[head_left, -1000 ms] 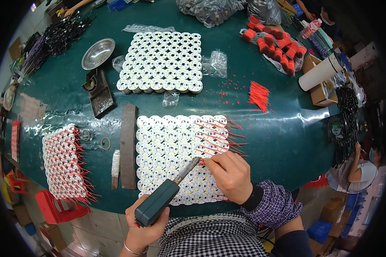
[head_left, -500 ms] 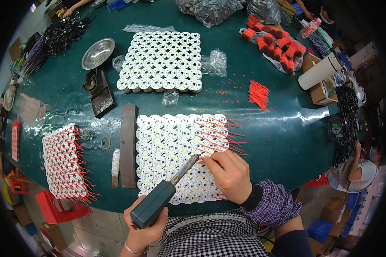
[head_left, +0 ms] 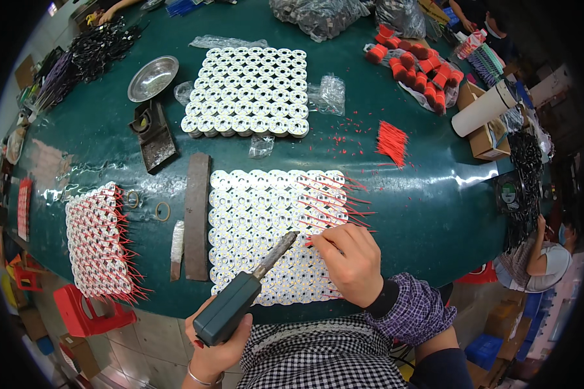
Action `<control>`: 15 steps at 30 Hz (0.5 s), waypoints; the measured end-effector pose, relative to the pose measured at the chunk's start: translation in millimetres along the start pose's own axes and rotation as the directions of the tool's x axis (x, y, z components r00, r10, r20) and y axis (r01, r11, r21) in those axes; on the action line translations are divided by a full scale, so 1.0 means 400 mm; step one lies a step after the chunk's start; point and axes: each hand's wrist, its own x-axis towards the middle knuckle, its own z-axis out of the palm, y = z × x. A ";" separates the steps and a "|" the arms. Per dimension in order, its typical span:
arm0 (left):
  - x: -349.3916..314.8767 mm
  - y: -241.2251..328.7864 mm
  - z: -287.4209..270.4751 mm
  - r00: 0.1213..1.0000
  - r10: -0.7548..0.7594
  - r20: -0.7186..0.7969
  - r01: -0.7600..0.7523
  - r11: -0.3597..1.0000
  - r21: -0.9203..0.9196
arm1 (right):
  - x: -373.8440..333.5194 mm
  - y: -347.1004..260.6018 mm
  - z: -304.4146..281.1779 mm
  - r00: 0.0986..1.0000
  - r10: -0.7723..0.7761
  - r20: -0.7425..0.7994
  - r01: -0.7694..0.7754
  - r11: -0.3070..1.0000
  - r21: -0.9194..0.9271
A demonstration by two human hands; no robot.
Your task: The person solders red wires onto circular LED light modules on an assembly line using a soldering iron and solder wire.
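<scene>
A panel of round white LED circuit boards lies on the table in front of me. Short red wires stick out from its right-hand columns. My left hand is closed round the dark green handle of a soldering iron, which slants up and right over the panel. Its tip is just left of my right fingertips; whether it touches a board I cannot tell. My right hand pinches a red wire at the panel's right side, and its fingers hide part of the wire.
A brown bar runs along the panel's left edge. Farther left lies a wired panel. Beyond are stacked boards, a metal bowl, a black stand, loose red wires and red wire bundles.
The iron's tip has moved slightly up and left, away from my right fingertips. My right hand stays in nearly the same place with its pinch. The whole view has shifted slightly.
</scene>
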 end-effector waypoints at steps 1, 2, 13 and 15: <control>0.006 0.003 0.004 0.999 0.043 0.023 -0.043 0.999 0.014 | 0.000 0.002 0.001 1.000 -0.008 0.006 0.008 1.000 -0.002; 0.009 0.005 0.008 0.999 0.044 0.023 -0.044 0.999 0.012 | 0.000 0.004 0.001 1.000 -0.016 0.012 0.017 1.000 -0.005; 0.023 0.013 0.026 0.996 -0.001 0.094 0.001 1.000 -0.001 | -0.005 0.004 0.010 1.000 -0.006 0.027 0.006 1.000 0.016; 0.024 0.013 0.026 0.995 0.008 0.101 -0.009 1.000 0.010 | -0.005 0.003 0.011 1.000 -0.001 0.027 0.000 1.000 0.017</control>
